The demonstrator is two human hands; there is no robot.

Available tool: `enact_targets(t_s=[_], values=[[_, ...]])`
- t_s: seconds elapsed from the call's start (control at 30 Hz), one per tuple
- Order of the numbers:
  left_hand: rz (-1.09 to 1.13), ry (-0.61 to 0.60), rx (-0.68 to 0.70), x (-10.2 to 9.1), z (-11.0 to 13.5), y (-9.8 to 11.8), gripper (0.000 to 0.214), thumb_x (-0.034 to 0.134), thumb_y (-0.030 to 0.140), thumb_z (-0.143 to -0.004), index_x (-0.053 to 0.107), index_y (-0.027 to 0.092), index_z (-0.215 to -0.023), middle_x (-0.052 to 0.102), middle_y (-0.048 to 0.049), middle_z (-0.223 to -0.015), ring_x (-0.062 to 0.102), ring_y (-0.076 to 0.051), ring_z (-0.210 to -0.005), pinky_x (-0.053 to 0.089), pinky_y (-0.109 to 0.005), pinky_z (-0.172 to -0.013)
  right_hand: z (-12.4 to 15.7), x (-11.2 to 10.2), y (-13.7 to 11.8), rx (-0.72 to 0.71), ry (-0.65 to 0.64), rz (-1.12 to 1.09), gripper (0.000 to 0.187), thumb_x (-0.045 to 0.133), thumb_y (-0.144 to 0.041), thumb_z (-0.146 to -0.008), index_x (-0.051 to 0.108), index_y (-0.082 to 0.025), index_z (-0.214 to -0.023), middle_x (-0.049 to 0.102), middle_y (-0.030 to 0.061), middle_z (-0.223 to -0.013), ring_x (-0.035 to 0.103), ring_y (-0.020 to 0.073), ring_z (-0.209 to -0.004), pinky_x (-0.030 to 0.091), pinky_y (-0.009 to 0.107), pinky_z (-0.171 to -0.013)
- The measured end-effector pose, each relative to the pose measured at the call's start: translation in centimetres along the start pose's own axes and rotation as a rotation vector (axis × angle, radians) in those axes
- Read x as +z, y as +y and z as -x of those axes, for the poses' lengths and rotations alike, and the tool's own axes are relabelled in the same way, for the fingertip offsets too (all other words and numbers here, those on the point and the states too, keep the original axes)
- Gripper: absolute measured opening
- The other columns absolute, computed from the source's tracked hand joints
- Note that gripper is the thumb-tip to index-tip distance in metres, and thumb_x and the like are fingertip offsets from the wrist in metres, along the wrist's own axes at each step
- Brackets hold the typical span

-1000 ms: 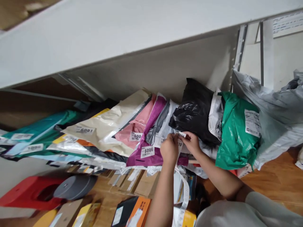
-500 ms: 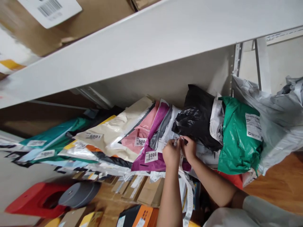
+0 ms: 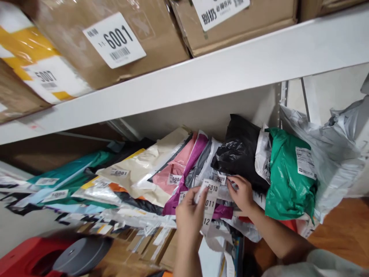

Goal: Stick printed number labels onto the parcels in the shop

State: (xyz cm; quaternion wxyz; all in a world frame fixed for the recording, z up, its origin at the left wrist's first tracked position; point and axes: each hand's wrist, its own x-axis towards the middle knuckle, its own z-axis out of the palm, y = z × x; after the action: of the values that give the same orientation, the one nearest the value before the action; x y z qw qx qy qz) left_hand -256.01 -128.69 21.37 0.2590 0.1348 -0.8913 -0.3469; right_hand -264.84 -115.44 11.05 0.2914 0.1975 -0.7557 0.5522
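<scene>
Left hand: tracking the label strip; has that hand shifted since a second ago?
Yes. The left hand, holding the label strip, drew back from the black bag and now covers the 6006 label on the purple bag.

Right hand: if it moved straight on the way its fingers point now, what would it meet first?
Probably the small white number label just past the fingertips of the right hand, below the crumpled black plastic bag; depth is unclear.

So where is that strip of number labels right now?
In the head view, the label strip hangs from the left hand, low centre, just below the black bag.
</scene>
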Motion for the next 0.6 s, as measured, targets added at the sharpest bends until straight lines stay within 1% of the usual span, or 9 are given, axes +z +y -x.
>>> enact_targets(t_s=[0.07, 0.1, 0.17, 0.23, 0.3, 0.37, 0.47, 0.53, 0.6], values=[[0.080, 0.024, 0.070, -0.2, -1.1, 0.3, 0.036, 0.054, 0.057, -0.078, 0.067, 0.023, -0.085, 0.069, -0.0007, -0.066, 0.062, -0.020, -0.059, 0.045, -0.026, -0.057, -0.3, -0.4, -0.5, -0.086, 0.012, 0.015, 0.031, 0.049, -0.021, -0.092, 0.070, -0.019, -0.116, 0.072, 0.0134, -0.107, 0.068, 0.0253, -0.101, 0.056, 0.040, -0.093], [0.082, 0.028, 0.098, 0.0, -1.6, 0.6, 0.036, 0.053, 0.054, -0.080, 0.067, 0.023, -0.089, 0.072, -0.0017, -0.072, 0.064, -0.021, -0.064, 0.046, -0.026, -0.060, -0.6, -0.1, -0.7, -0.114, -0.012, 0.044, 0.036, 0.047, -0.020, -0.092, 0.066, -0.016, -0.123, 0.070, 0.0160, -0.115, 0.066, 0.0270, -0.109, 0.055, 0.042, -0.097], [0.014, 0.017, 0.112, 0.7, -2.3, 1.2, 0.033, 0.052, 0.047, -0.083, 0.068, 0.023, -0.099, 0.075, -0.0042, -0.082, 0.067, -0.022, -0.072, 0.046, -0.027, -0.064, -1.1, 0.9, -0.6, -0.161, -0.097, 0.115, 0.049, 0.049, -0.019, -0.089, 0.053, -0.011, -0.138, 0.063, 0.0201, -0.130, 0.059, 0.0307, -0.122, 0.051, 0.048, -0.104], [-0.082, -0.001, 0.095, 1.6, -2.6, 1.7, 0.030, 0.051, 0.042, -0.086, 0.069, 0.023, -0.101, 0.075, -0.0057, -0.082, 0.068, -0.023, -0.072, 0.044, -0.027, -0.063, -1.6, 1.7, 0.0, -0.200, -0.134, 0.149, 0.058, 0.051, -0.021, -0.088, 0.045, -0.009, -0.144, 0.057, 0.0217, -0.137, 0.053, 0.0324, -0.129, 0.049, 0.050, -0.106], [-0.116, -0.011, 0.092, 2.6, -2.7, 2.1, 0.028, 0.049, 0.040, -0.089, 0.068, 0.022, -0.097, 0.073, -0.0051, -0.074, 0.066, -0.023, -0.067, 0.041, -0.027, -0.060, -2.2, 1.6, 0.6, -0.186, -0.046, 0.133, 0.056, 0.049, -0.025, -0.091, 0.042, -0.009, -0.145, 0.059, 0.0223, -0.134, 0.055, 0.0318, -0.128, 0.050, 0.050, -0.105], [-0.067, -0.038, 0.135, 3.6, -2.9, 2.6, 0.028, 0.046, 0.040, -0.091, 0.067, 0.021, -0.094, 0.071, -0.0039, -0.071, 0.064, -0.021, -0.065, 0.042, -0.027, -0.061, -3.1, 0.6, 0.8, -0.142, 0.129, 0.084, 0.051, 0.043, -0.029, -0.097, 0.042, -0.012, -0.145, 0.061, 0.0215, -0.132, 0.058, 0.0295, -0.125, 0.051, 0.049, -0.103], [-0.027, -0.090, 0.169, 5.0, -3.9, 3.4, 0.027, 0.046, 0.035, -0.093, 0.069, 0.020, -0.097, 0.074, -0.0054, -0.079, 0.066, -0.020, -0.070, 0.044, -0.027, -0.066, -4.4, -1.0, 0.5, -0.105, 0.336, -0.001, 0.048, 0.040, -0.031, -0.100, 0.041, -0.017, -0.145, 0.060, 0.0186, -0.133, 0.058, 0.0261, -0.125, 0.050, 0.048, -0.105], [-0.098, -0.100, 0.123, 5.7, -4.9, 3.9, 0.027, 0.047, 0.032, -0.093, 0.071, 0.020, -0.099, 0.075, -0.0073, -0.084, 0.067, -0.021, -0.074, 0.043, -0.027, -0.068, -4.8, -1.5, 0.1, -0.124, 0.342, -0.040, 0.044, 0.039, -0.029, -0.100, 0.045, -0.019, -0.143, 0.063, 0.0167, -0.130, 0.059, 0.0250, -0.123, 0.051, 0.046, -0.104], [-0.213, -0.104, 0.056, 6.1, -5.8, 4.2, 0.027, 0.048, 0.032, -0.094, 0.072, 0.021, -0.099, 0.075, -0.0084, -0.081, 0.068, -0.023, -0.075, 0.040, -0.027, -0.065, -4.9, -1.2, -0.1, -0.164, 0.237, -0.067, 0.042, 0.040, -0.025, -0.099, 0.051, -0.020, -0.139, 0.066, 0.0145, -0.127, 0.062, 0.0244, -0.120, 0.053, 0.044, -0.102]])
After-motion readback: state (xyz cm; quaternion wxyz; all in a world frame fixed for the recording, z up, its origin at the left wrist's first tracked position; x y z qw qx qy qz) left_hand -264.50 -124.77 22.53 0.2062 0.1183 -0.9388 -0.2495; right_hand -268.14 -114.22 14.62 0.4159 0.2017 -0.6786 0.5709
